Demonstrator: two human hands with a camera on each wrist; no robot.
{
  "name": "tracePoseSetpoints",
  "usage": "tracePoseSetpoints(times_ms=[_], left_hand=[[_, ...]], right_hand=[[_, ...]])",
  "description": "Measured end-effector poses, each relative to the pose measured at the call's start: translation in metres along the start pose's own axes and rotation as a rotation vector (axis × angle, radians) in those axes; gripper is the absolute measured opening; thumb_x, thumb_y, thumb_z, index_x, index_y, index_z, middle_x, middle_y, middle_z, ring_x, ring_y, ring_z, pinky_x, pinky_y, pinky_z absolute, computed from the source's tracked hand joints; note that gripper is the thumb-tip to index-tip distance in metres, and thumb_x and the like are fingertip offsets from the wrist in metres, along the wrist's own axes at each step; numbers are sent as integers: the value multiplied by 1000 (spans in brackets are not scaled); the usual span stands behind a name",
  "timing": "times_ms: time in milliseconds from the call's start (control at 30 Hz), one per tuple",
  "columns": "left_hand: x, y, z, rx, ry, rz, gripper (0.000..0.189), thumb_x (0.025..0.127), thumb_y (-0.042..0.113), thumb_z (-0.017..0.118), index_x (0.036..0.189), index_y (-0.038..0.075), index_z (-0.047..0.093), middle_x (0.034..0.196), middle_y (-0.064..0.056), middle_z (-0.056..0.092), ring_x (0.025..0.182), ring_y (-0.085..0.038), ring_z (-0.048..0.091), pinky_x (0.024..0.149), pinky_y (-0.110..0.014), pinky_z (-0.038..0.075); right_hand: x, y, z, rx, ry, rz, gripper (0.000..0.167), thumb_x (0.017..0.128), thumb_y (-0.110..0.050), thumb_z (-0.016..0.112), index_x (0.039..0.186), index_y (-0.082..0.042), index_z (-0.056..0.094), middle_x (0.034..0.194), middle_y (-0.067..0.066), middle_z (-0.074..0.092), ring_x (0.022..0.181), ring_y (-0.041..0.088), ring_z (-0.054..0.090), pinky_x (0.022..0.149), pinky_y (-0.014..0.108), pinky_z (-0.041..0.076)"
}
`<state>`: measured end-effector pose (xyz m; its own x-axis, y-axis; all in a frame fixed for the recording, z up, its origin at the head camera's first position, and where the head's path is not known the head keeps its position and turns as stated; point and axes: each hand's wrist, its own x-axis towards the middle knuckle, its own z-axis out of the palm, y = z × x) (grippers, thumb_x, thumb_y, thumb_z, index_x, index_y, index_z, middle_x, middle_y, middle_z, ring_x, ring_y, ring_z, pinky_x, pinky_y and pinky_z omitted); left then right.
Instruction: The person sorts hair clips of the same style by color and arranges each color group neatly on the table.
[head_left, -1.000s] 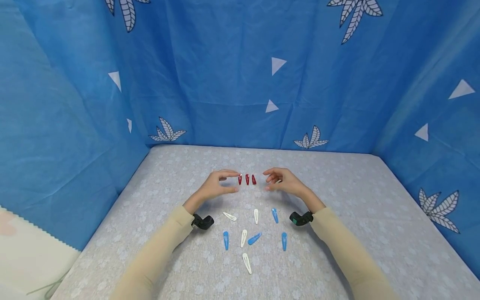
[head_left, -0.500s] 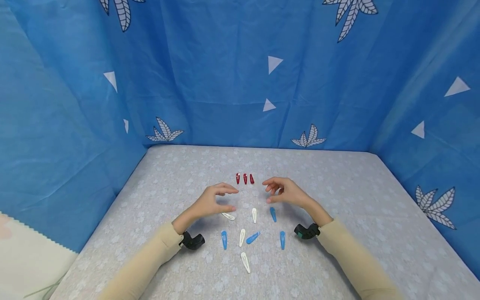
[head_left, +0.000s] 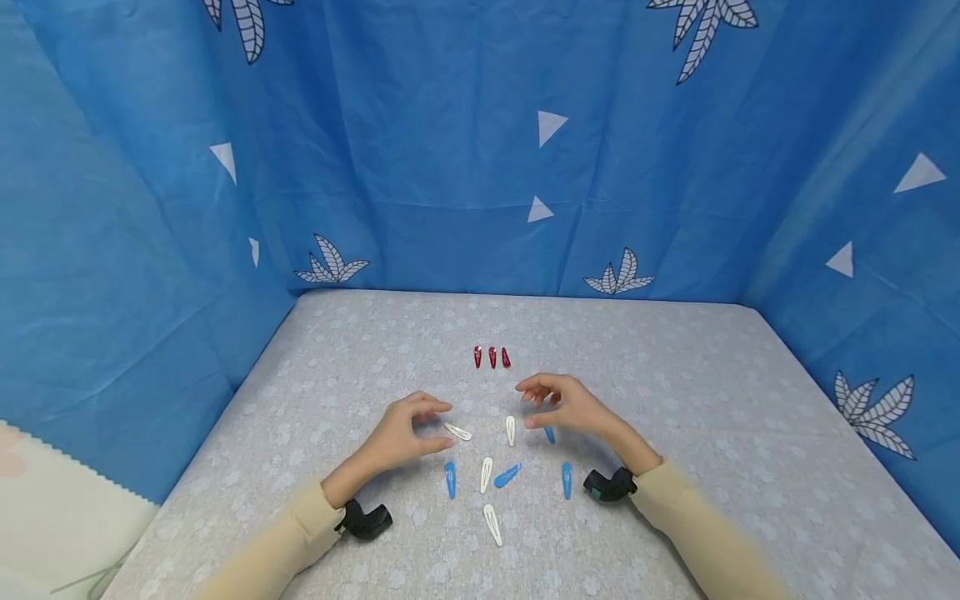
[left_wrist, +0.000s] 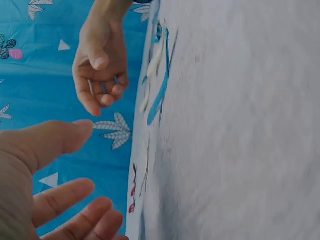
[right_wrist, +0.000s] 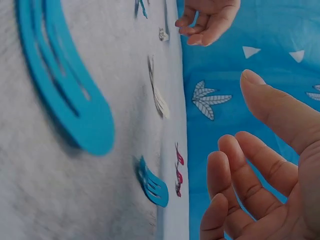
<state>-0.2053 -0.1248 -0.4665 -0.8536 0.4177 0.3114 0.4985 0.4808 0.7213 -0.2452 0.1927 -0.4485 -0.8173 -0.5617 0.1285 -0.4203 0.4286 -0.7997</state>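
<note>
So the left hand (head_left: 399, 430) and right hand (head_left: 573, 407) are easing back from that far row of three red clips (head_left: 492, 357), fingers loosely parted and holding nothing, hovering by the scattered white clips (head_left: 487, 475) and blue clips (head_left: 507, 475), so focus is probably shifting there.

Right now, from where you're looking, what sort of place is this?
Probably a curtained-off indoor work spot, though I can't see the whole room: patterned blue curtains surround a pale flowery tabletop, with colourful hair clips laid out on it.
</note>
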Motion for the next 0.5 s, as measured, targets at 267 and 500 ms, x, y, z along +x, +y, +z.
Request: tracePoseSetpoints(times_ms=[267, 500], left_hand=[[-7, -6, 11, 38, 71, -28, 37, 71, 19, 86, 103, 4, 75, 93, -3, 69, 84, -18, 61, 76, -28, 53], [-7, -8, 22, 71, 130, -2, 34, 68, 17, 86, 98, 4, 75, 89, -3, 69, 80, -17, 60, 74, -27, 52]], right_hand=[[0, 5, 11, 45, -34, -4, 47, 80, -14, 81, 122, 0, 65, 103, 17, 68, 88, 30, 62, 73, 30, 47], [-1, 8, 14, 20, -36, 16, 45, 79, -19, 82, 119, -3, 66, 101, 10, 68, 87, 20, 62, 74, 25, 49]])
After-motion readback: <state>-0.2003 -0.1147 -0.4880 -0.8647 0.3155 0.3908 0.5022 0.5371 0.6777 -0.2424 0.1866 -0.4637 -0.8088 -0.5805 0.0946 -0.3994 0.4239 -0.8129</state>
